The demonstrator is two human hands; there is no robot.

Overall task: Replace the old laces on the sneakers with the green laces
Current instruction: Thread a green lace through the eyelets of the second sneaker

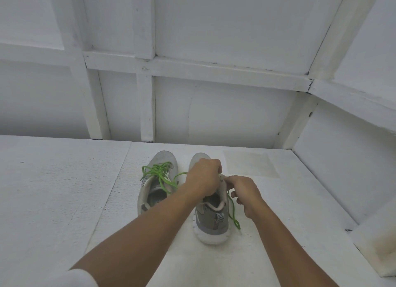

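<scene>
Head view: near the white surface's point(64, 190) back edge, the right sneaker point(212, 224) is gripped at its tongue by the curled left hand point(203, 177), apparently to steady it, while its green lace point(231, 209) is pinched by the right hand point(244, 192) for threading, beside the laced left sneaker point(165, 158).
</scene>
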